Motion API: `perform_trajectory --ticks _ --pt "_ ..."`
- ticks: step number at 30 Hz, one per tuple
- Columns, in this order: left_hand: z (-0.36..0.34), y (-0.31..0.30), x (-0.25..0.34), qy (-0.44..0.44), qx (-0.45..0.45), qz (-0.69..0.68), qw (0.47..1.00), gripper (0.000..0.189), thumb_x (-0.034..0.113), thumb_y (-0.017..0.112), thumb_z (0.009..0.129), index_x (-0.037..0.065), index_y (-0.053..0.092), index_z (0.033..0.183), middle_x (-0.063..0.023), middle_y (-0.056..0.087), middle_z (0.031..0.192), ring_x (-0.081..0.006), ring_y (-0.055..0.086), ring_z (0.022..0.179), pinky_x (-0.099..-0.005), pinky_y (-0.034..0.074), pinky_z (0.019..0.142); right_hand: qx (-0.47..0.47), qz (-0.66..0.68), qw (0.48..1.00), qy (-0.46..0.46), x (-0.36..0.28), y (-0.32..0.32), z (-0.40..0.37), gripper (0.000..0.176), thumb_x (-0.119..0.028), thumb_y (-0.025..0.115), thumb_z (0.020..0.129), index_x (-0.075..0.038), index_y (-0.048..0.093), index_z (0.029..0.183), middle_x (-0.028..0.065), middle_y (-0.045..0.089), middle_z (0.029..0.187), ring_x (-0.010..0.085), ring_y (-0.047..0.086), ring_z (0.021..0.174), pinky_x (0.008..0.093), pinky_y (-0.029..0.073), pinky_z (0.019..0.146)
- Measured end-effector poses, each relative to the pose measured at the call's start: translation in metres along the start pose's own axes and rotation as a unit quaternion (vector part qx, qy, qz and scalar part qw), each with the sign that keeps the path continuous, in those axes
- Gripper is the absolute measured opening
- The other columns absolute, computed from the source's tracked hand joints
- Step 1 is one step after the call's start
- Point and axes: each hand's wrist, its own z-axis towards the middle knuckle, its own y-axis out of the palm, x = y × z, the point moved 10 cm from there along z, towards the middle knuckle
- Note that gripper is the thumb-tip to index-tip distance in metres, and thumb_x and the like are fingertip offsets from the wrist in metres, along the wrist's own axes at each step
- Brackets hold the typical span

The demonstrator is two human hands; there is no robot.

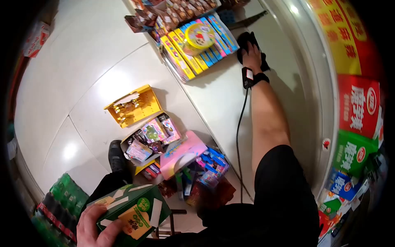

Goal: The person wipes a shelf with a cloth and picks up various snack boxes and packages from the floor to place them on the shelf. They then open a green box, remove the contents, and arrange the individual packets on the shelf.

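My left hand (96,228) grips a dark green cardboard box (142,214) with a pale label at the lower left, thumb across one face and fingers over the edge. At the top right, my right hand (252,57) presses on a crumpled black cloth (247,40) lying on a white shelf surface (284,82). Beside that hand stands a row of yellow, blue and pink boxes (189,53), with a round yellow tub (198,38) on top. A small black device (247,77) is strapped to my right wrist, and its cable hangs down.
On the tiled floor sit an open yellow box (142,108), several small candy boxes (152,131) and a pink carton (183,153). Brown wrapped packets (177,12) fill a display box behind. Bottle packs (68,195) stand lower left; red and green packages (358,107) line the right.
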Motion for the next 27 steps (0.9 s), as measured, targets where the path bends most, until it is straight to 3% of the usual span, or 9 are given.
perform_trajectory --ticks 2,6,9,15,16,17,19,20,27 --pt "0.000 0.003 0.007 0.017 -0.002 -0.012 1.000 0.073 0.031 0.087 0.056 0.011 0.056 0.119 -0.0267 0.051 0.122 -0.0467 0.061 0.105 -0.0539 0.054 0.081 0.009 -0.006 0.997 0.076 0.075 -0.023 -0.040 0.064 -0.048 0.044 0.100 -0.016 0.037 0.154 0.0220 0.040 0.153 0.0401 0.033 0.143 0.0481 0.024 0.120" --pt "0.002 0.000 0.012 0.023 0.001 0.020 1.000 0.074 0.030 0.087 0.057 0.010 0.056 0.121 -0.0282 0.050 0.126 -0.0469 0.060 0.107 -0.0533 0.053 0.084 0.061 -0.095 0.992 0.062 0.136 -0.060 -0.127 0.052 -0.033 0.048 0.103 -0.008 0.043 0.149 0.0205 0.045 0.147 0.0399 0.040 0.137 0.0475 0.029 0.116" --pt "0.001 0.014 0.023 0.017 -0.021 0.027 0.999 0.072 0.027 0.086 0.060 0.010 0.056 0.122 -0.0281 0.049 0.128 -0.0466 0.059 0.108 -0.0534 0.051 0.087 0.056 -0.029 0.989 0.133 0.176 -0.087 -0.211 0.047 -0.025 0.046 0.104 -0.004 0.044 0.147 0.0220 0.047 0.144 0.0414 0.042 0.134 0.0491 0.033 0.114" --pt "0.005 0.044 0.065 0.036 -0.034 0.047 0.998 0.071 0.034 0.085 0.062 0.011 0.057 0.124 -0.0266 0.049 0.130 -0.0458 0.058 0.112 -0.0537 0.050 0.090 -0.034 -0.086 0.970 0.227 0.310 -0.117 -0.370 0.048 -0.017 0.040 0.105 0.006 0.041 0.147 0.0284 0.043 0.149 0.0408 0.042 0.137 0.0438 0.029 0.119" --pt "0.003 0.054 0.073 0.031 -0.033 0.046 0.998 0.071 0.034 0.085 0.062 0.011 0.057 0.124 -0.0266 0.049 0.130 -0.0458 0.058 0.112 -0.0537 0.050 0.090 -0.079 0.163 0.909 0.375 0.337 -0.142 -0.397 0.046 -0.015 0.039 0.104 0.007 0.043 0.145 0.0276 0.048 0.145 0.0393 0.047 0.132 0.0417 0.033 0.116" --pt "0.001 0.060 0.079 0.034 -0.023 0.039 0.998 0.071 0.032 0.085 0.060 0.011 0.057 0.122 -0.0267 0.049 0.129 -0.0461 0.059 0.110 -0.0536 0.050 0.089 -0.117 0.404 0.764 0.489 0.335 -0.152 -0.432 0.044 -0.013 0.039 0.104 0.008 0.046 0.142 0.0269 0.053 0.141 0.0377 0.051 0.128 0.0396 0.036 0.113" --pt "0.002 0.062 0.084 0.018 -0.007 0.038 0.999 0.072 0.030 0.086 0.058 0.011 0.058 0.121 -0.0269 0.050 0.127 -0.0463 0.059 0.108 -0.0535 0.050 0.088 -0.049 0.234 0.905 0.352 0.319 -0.167 -0.459 0.041 -0.012 0.041 0.103 0.008 0.050 0.138 0.0236 0.061 0.132 0.0363 0.059 0.116 0.0377 0.045 0.103" --pt "0.003 0.063 0.091 0.035 -0.001 0.031 0.999 0.065 0.029 0.085 0.061 0.010 0.059 0.118 -0.0260 0.052 0.121 -0.0455 0.061 0.105 -0.0517 0.052 0.085 -0.041 0.170 0.924 0.341 0.327 -0.172 -0.479 0.040 -0.012 0.041 0.103 0.008 0.050 0.137 0.0235 0.062 0.131 0.0362 0.059 0.116 0.0377 0.045 0.102" --pt "-0.001 0.064 0.086 0.079 0.001 0.044 0.996 0.068 0.026 0.088 0.057 0.010 0.064 0.118 -0.0223 0.055 0.116 -0.0425 0.062 0.102 -0.0487 0.054 0.085 -0.067 0.023 0.905 0.420 0.378 -0.164 -0.509 0.039 -0.012 0.042 0.103 0.007 0.052 0.135 0.0223 0.064 0.127 0.0354 0.061 0.110 0.0375 0.048 0.097"
